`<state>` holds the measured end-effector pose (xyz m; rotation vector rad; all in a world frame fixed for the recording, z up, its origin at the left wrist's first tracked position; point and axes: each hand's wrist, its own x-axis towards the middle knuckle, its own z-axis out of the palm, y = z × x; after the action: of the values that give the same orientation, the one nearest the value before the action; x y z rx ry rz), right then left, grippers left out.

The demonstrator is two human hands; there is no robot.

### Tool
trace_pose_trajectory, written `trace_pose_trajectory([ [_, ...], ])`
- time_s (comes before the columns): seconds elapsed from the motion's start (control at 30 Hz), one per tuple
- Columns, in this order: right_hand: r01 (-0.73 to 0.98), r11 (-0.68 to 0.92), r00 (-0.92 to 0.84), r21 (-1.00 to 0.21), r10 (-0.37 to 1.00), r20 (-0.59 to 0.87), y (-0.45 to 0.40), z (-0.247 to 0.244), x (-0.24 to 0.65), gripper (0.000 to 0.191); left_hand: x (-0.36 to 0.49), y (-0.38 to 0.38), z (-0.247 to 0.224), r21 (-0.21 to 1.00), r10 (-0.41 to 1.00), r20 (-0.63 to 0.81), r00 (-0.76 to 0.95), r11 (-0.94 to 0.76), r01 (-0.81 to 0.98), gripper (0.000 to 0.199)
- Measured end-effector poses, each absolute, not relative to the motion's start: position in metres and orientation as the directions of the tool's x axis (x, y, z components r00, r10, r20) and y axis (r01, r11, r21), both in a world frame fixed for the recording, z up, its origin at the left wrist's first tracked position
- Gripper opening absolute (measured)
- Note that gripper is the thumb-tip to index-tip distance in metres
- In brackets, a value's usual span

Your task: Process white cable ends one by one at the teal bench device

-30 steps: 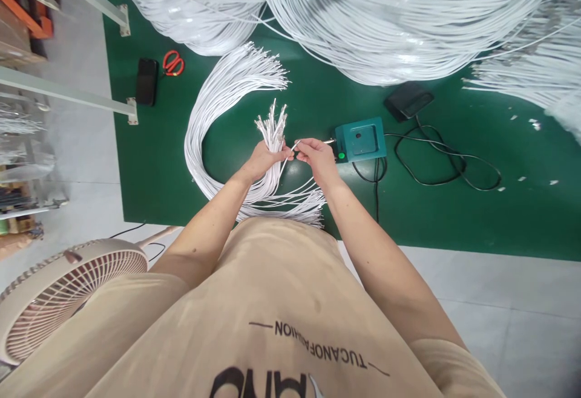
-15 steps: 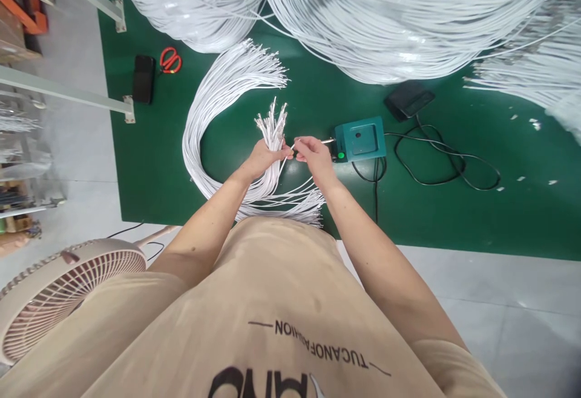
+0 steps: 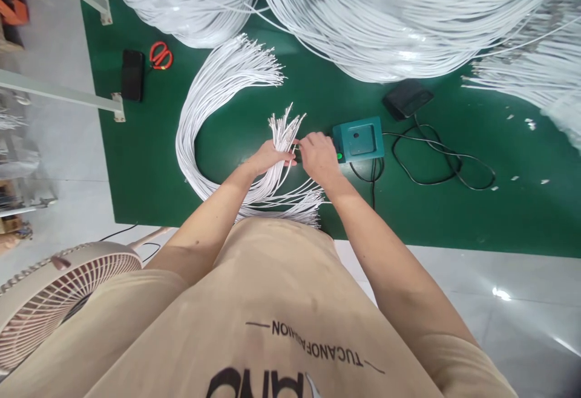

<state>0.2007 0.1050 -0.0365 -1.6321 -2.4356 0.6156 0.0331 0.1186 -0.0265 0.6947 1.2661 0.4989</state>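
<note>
A bundle of thin white cables (image 3: 188, 126) curves in a C shape on the green table. My left hand (image 3: 269, 157) is wrapped round one end of it, with the tips fanned out above the thumb. Close beside it on the right, my right hand (image 3: 318, 155) has its fingers bent together at the edge of the held bundle; what they pinch, if anything, is too small to make out. Just right of that hand lies a teal device (image 3: 361, 138) with a green light, its left end partly hidden by the hand.
Large heaps of white cable (image 3: 399, 29) cover the back. A black phone (image 3: 132, 75) and red-handled scissors (image 3: 161, 56) lie at the left. Behind the teal device is a black box (image 3: 407, 98), with black cords at the right. A fan (image 3: 68, 295) stands lower left.
The held cable tips have tilted to the right. My right hand has turned, its fingers now against the bundle's edge, and it covers the metal tip of the teal device. The view has shifted slightly.
</note>
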Motion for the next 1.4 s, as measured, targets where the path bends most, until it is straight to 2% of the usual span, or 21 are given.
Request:
trace_pose_trajectory([
  [0.1, 0.89, 0.294, -0.35, -0.35, 0.931, -0.108, 0.118, -0.038, 0.216, 0.032, 0.034, 0.123, -0.03, 0.698, 0.679, -0.704, 0.209, 0.715, 0.027, 0.053],
  [0.17, 0.89, 0.322, -0.385, -0.322, 0.91, -0.154, 0.126, -0.04, 0.223, 0.03, 0.035, 0.126, -0.033, 0.688, 0.671, -0.715, 0.196, 0.725, 0.027, 0.053],
  [0.33, 0.852, 0.346, -0.442, -0.394, 0.877, -0.187, 0.133, -0.047, 0.227, 0.026, 0.044, 0.128, -0.038, 0.656, 0.643, -0.751, 0.15, 0.753, 0.054, 0.053],
  [0.57, 0.851, 0.303, -0.411, -0.43, 0.893, -0.183, 0.136, -0.051, 0.226, 0.028, 0.05, 0.131, -0.047, 0.651, 0.647, -0.759, 0.072, 0.753, 0.096, 0.054],
  [1.0, 0.838, 0.26, -0.402, -0.48, 0.889, -0.22, 0.134, -0.05, 0.226, 0.023, 0.055, 0.13, -0.05, 0.631, 0.638, -0.768, 0.049, 0.743, 0.224, 0.041],
  [1.1, 0.861, 0.25, -0.363, -0.443, 0.913, -0.189, 0.132, -0.044, 0.23, 0.026, 0.055, 0.131, -0.049, 0.624, 0.634, -0.772, 0.029, 0.75, 0.222, 0.042],
  [1.27, 0.949, 0.125, -0.147, -0.288, 0.987, -0.059, 0.121, -0.041, 0.247, 0.046, 0.053, 0.131, -0.05, 0.618, 0.621, -0.783, 0.041, 0.767, 0.171, 0.04],
  [1.4, 0.963, 0.098, -0.117, -0.251, 0.991, -0.06, 0.116, -0.053, 0.254, 0.054, 0.049, 0.13, -0.051, 0.612, 0.612, -0.79, 0.051, 0.778, 0.141, 0.037],
])
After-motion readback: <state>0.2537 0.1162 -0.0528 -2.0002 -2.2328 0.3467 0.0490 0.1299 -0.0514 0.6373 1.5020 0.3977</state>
